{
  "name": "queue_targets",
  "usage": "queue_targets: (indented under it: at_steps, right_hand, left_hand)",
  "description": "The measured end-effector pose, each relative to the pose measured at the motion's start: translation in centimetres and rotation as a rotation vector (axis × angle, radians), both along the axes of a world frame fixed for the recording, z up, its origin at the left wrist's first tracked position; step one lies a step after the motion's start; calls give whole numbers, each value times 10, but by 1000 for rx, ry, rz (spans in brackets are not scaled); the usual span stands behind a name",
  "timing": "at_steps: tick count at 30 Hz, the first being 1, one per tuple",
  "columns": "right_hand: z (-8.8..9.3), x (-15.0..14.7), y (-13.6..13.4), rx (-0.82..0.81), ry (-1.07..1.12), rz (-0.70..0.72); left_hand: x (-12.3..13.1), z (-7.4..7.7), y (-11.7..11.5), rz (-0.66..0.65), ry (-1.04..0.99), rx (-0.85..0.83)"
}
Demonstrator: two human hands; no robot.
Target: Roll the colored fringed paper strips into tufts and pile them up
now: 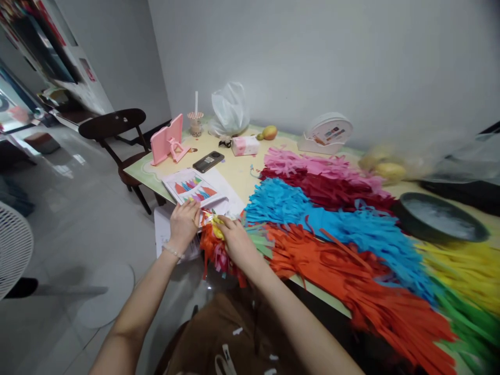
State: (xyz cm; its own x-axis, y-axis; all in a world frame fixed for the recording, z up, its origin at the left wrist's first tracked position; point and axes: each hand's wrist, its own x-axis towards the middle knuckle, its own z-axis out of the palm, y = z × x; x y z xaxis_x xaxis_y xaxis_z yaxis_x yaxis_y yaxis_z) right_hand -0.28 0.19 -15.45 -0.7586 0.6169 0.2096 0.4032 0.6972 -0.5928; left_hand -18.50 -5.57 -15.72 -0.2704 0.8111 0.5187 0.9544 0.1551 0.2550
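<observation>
Near the table's front edge, my right hand (pixel 236 239) is closed on a yellow paper tassel (pixel 217 227). My left hand (pixel 185 224) is just to its left, fingers curled together beside the printed sheet; what they pinch is hidden. Between and below my hands hangs a bunch of mixed tassels (pixel 211 245), orange, pink and other colours. The printed sheet (pixel 195 190), showing pictures of coloured tassel garlands, lies just beyond my left hand. Fringed orange paper (pixel 312 255) and blue fringed paper (pixel 297 208) spread out to the right of my right hand.
Pink fringe (pixel 324 166), yellow fringe (pixel 461 265) and green fringe (pixel 469 312) also cover the table. A dark bowl (pixel 402 208) stands right. Behind are a phone (pixel 209 162), pink stand (pixel 164 143), drink cup (pixel 196 127) and tissue pack (pixel 245 146). A fan (pixel 13 250) stands left.
</observation>
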Motion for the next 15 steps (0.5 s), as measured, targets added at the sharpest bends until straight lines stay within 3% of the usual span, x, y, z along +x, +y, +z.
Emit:
queue_targets:
  at_steps: [6,11,15]
  right_hand:
    - [6,-10,29,-94,49,-37]
    - [-8,-24,6,-65,98,-37]
    - [-16,-36,5,-70,141,-55]
  left_hand:
    - [-1,-12,-9,-59,14,-56]
    - [1,-8,-12,-97,12,-65]
    - [22,-6,-15,-95,2,-71]
